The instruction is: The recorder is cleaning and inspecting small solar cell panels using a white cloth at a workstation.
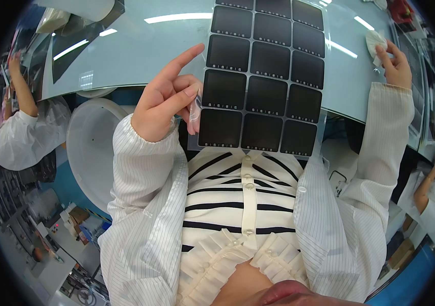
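A clear sheet bearing rows of black rounded rectangles (267, 97) spans from the far side of the glass-topped table to just before my body. At its left edge, my left hand (169, 99) pinches it between thumb and curled fingers, the index finger stretched out along the side. A bit of clear film (195, 108) shows by the thumb. Out at the right, over the table, my right hand (396, 64) grips a crumpled white cloth (376, 45), apart from the sheet.
The pale table (125, 56) reflects ceiling lights. A dark flat sheet (72, 55) lies at its left end, near a white rounded object (82, 7). A large white tub (92, 148) stands below the table edge at left. Other people (29, 130) work on both sides.
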Demonstrator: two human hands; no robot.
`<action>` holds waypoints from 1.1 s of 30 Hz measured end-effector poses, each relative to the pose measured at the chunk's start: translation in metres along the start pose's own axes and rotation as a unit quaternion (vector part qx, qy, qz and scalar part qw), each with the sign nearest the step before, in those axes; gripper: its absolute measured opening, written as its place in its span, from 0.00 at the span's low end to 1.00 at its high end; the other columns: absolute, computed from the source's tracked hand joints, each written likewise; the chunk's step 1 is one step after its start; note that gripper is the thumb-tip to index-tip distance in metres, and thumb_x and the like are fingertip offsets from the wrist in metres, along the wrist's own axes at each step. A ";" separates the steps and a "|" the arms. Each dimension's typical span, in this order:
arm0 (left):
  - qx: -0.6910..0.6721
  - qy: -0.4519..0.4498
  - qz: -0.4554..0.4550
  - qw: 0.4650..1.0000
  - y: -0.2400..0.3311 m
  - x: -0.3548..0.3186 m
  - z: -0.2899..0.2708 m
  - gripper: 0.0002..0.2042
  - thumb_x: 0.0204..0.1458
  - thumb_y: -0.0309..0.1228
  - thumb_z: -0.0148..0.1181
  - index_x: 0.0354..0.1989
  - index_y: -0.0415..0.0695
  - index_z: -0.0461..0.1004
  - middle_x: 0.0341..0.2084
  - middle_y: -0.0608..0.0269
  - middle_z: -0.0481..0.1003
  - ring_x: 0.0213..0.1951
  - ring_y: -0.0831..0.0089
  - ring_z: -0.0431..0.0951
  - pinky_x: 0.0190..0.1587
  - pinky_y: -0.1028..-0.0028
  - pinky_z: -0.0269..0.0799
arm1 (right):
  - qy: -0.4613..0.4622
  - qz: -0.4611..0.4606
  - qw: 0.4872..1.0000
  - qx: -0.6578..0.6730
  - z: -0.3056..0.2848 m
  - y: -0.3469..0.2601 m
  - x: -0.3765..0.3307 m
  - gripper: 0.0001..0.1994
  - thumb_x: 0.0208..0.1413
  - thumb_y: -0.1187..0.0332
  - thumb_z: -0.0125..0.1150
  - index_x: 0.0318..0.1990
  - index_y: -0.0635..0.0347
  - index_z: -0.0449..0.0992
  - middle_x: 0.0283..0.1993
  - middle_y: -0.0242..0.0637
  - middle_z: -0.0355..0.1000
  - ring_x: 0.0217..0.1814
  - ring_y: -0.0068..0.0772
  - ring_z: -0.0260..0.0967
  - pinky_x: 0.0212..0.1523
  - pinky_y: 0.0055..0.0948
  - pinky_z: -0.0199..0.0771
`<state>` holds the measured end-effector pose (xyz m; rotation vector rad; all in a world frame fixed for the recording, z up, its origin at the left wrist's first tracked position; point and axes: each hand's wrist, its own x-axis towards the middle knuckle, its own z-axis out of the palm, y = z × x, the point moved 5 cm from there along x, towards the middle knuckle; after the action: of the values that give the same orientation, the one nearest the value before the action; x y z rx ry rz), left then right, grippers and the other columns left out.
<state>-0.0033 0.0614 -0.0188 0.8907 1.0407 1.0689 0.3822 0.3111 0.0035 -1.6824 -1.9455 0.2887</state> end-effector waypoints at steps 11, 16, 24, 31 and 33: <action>0.013 -0.001 -0.010 1.000 -0.010 -0.003 -0.002 0.27 0.57 0.21 0.41 0.66 0.41 0.47 0.24 0.65 0.66 0.20 0.75 0.75 0.22 0.80 0.73 | -0.185 -0.365 0.895 0.178 0.039 -0.207 -0.153 0.12 0.46 0.77 0.64 0.40 0.65 0.75 0.38 0.37 0.71 0.26 0.25 0.69 0.24 0.22 0.69; 0.019 0.001 0.000 1.000 -0.019 -0.004 0.003 0.26 0.57 0.21 0.41 0.66 0.41 0.47 0.24 0.65 0.66 0.19 0.74 0.75 0.22 0.80 0.73 | -0.047 -0.331 0.936 0.109 0.047 -0.152 -0.113 0.11 0.48 0.72 0.64 0.40 0.63 0.75 0.35 0.36 0.71 0.22 0.22 0.66 0.22 0.20 0.66; -0.015 -0.007 -0.019 1.000 -0.019 -0.001 0.000 0.27 0.57 0.20 0.41 0.66 0.41 0.46 0.22 0.65 0.66 0.19 0.74 0.74 0.23 0.79 0.73 | 0.138 -0.123 0.982 -0.038 -0.011 -0.023 -0.040 0.15 0.49 0.63 0.66 0.44 0.59 0.78 0.32 0.31 0.73 0.22 0.15 0.61 0.26 0.16 0.64; -0.093 -0.026 -0.053 0.994 -0.020 -0.010 0.002 0.29 0.56 0.20 0.41 0.67 0.41 0.41 0.21 0.61 0.67 0.18 0.69 0.73 0.23 0.76 0.72 | 0.027 -0.098 0.981 0.164 -0.017 -0.045 -0.106 0.13 0.54 0.73 0.59 0.46 0.64 0.74 0.36 0.36 0.73 0.27 0.19 0.65 0.29 0.17 0.67; -0.130 -0.045 -0.056 0.989 -0.024 -0.013 0.001 0.30 0.57 0.21 0.41 0.67 0.43 0.38 0.22 0.59 0.68 0.18 0.69 0.73 0.24 0.75 0.73 | -0.227 -0.028 0.927 0.299 -0.017 -0.048 -0.147 0.10 0.53 0.76 0.58 0.43 0.68 0.73 0.35 0.38 0.73 0.26 0.20 0.68 0.27 0.18 0.69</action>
<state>0.0018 0.0428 -0.0381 0.6562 0.8435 1.0315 0.3609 0.1566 0.0034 -1.2160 -1.9233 1.2063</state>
